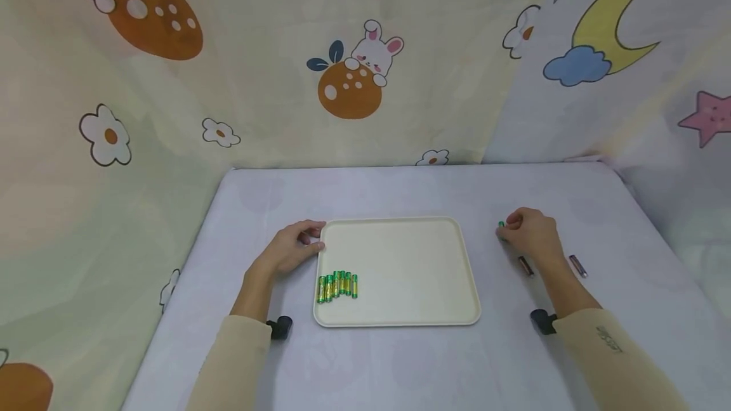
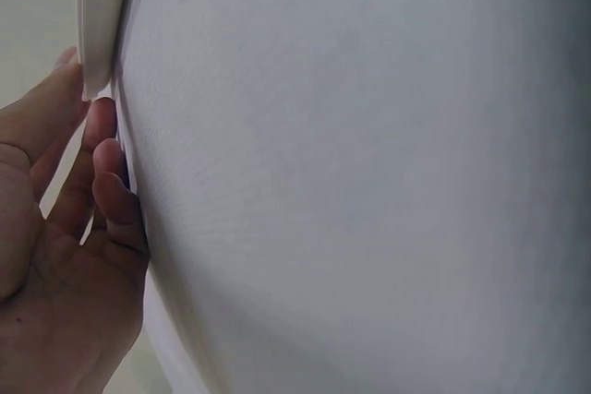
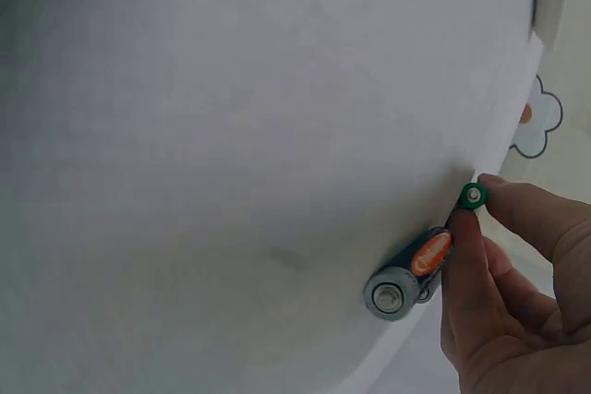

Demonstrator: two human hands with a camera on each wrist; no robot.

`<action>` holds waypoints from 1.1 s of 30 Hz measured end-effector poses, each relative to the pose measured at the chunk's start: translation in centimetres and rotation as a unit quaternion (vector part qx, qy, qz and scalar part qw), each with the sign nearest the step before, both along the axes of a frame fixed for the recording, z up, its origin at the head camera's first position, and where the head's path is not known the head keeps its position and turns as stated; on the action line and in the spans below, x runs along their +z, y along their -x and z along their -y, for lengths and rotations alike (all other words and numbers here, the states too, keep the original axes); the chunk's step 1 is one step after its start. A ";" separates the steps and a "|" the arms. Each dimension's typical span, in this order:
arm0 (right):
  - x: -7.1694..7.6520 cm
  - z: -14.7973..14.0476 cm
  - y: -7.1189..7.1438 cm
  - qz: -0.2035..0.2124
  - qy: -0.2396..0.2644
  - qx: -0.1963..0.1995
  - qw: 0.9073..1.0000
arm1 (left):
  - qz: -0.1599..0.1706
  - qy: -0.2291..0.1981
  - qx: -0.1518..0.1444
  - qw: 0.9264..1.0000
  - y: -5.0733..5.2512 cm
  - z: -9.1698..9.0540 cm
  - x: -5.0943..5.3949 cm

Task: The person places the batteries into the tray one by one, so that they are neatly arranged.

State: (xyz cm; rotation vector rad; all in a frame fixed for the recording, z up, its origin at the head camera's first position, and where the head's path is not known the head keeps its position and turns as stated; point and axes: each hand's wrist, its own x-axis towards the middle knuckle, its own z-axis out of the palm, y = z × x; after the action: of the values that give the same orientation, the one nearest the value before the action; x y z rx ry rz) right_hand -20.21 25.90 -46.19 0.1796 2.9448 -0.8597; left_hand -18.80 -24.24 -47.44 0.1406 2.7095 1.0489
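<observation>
Six or so slim green-and-gold batteries [image 1: 337, 285] stand side by side in a row at the left of a cream tray [image 1: 400, 246]. My left hand [image 1: 294, 247] touches the tray's left rim near its far corner, thumb and fingertips against the edge; the left wrist view shows the thumb [image 2: 55, 99] by the rim. To the right of the tray, my right hand [image 1: 531, 231] pinches a green battery [image 3: 473, 196] between thumb and finger, low over the cloth. Below that hand lies a dark battery [image 1: 525, 266] with an orange label; another dark battery [image 1: 578, 266] lies right of the wrist.
A white cloth [image 1: 394, 366] covers the table under the tray. Behind and beside it hang printed curtains [image 1: 268, 68] with rabbits, flowers and a moon. Black wrist cameras [image 1: 280, 328] sit under both sleeves.
</observation>
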 end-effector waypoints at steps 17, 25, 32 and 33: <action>0.1 1.5 -0.6 0.024 0.068 0.044 0.996 | -0.005 0.001 -0.003 1.000 0.0 0.1 -0.3; 1.3 3.7 -1.2 0.058 0.139 0.050 0.987 | -0.003 -0.002 0.000 1.000 0.1 0.2 -0.5; 1.6 5.4 -1.7 0.073 0.247 0.059 0.964 | -0.007 0.000 -0.003 1.000 0.1 0.2 -0.4; 1.6 5.8 -1.7 0.073 0.268 0.065 0.959 | -0.008 -0.001 -0.002 1.000 0.1 0.2 -0.4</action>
State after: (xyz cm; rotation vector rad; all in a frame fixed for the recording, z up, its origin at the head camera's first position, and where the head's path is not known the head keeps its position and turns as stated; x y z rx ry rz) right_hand -18.46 20.15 -44.61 0.0151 2.4450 -1.4996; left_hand -18.90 -24.46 -47.88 0.1541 2.7210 1.0537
